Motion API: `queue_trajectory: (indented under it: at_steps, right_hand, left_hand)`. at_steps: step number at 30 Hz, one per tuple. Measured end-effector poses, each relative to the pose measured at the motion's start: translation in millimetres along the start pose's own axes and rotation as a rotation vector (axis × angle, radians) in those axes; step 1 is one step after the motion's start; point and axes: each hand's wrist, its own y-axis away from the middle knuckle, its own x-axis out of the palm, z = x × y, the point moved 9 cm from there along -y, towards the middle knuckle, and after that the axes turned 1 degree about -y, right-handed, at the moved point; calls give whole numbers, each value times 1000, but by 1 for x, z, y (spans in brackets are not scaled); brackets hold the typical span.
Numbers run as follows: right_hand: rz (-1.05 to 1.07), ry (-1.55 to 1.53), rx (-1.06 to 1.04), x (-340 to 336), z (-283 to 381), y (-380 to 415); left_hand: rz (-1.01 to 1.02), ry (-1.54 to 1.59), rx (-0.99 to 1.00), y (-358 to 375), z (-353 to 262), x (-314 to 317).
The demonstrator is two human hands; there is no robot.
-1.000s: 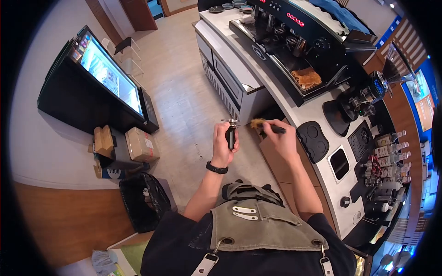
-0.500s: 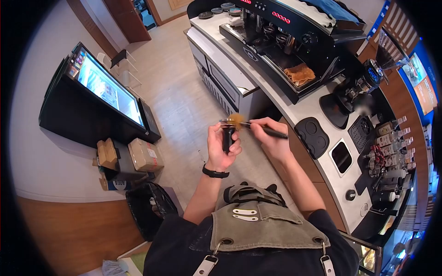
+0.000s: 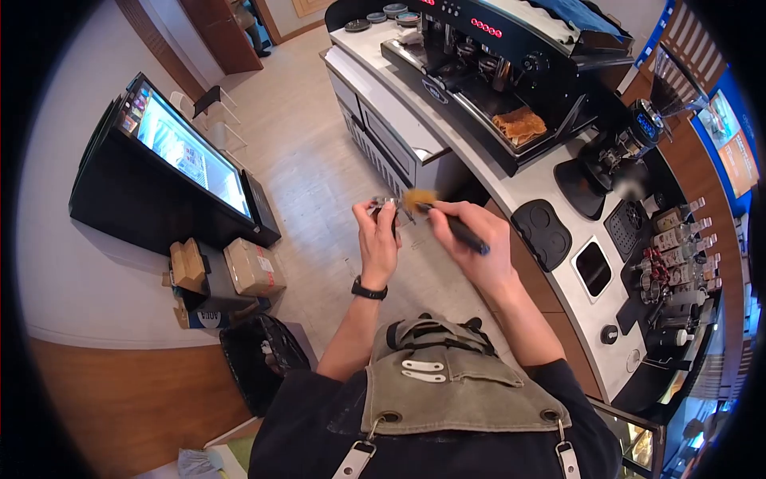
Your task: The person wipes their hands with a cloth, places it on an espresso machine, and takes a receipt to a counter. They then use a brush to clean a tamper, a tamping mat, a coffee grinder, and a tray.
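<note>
My left hand [image 3: 379,243] is raised over the floor in front of the apron, its fingers closed round a black-handled metal tool [image 3: 388,203]. The tool's shiny head shows at the fingertips, while most of the handle is hidden in the hand; its exact kind I cannot tell. Just to the right, my right hand [image 3: 483,243] grips a brush [image 3: 467,233] by its dark handle. The brush's yellowish bristles [image 3: 420,197], blurred, point left and are right beside the metal head. A black band [image 3: 369,288] circles the left wrist.
The espresso machine [image 3: 487,88] stands on the counter [image 3: 499,188] ahead, an orange-brown cloth [image 3: 519,124] on its tray. To the right are a grinder [image 3: 614,152], a black mat [image 3: 542,234] and several bottles [image 3: 678,239]. A lit display unit [image 3: 187,156], cardboard box [image 3: 254,267] and bin [image 3: 259,359] stand left.
The black-handled tool has turned in my left hand, so less of its handle shows. The brush has lifted slightly and its bristles have shifted. A person now shows in the far doorway.
</note>
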Motion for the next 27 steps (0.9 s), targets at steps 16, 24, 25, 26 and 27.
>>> queue_trajectory:
  at_steps: [16,24,25,26,27]
  right_hand:
    - [-111,-47,-108,-7,35,8]
    - [-23,-139,92,15,-3,10]
    - [-20,-120,62,16,0,9]
    - [-18,-99,31,15,3,7]
    - [-16,-77,3,15,4,5]
  left_hand:
    - [-74,-124,193,1,-14,7]
    - [-65,-31,129,4,-10,10]
    - [-71,-23,128,4,-12,10]
    - [-82,-23,148,3,-15,10]
    - [-91,-24,167,2,-18,11]
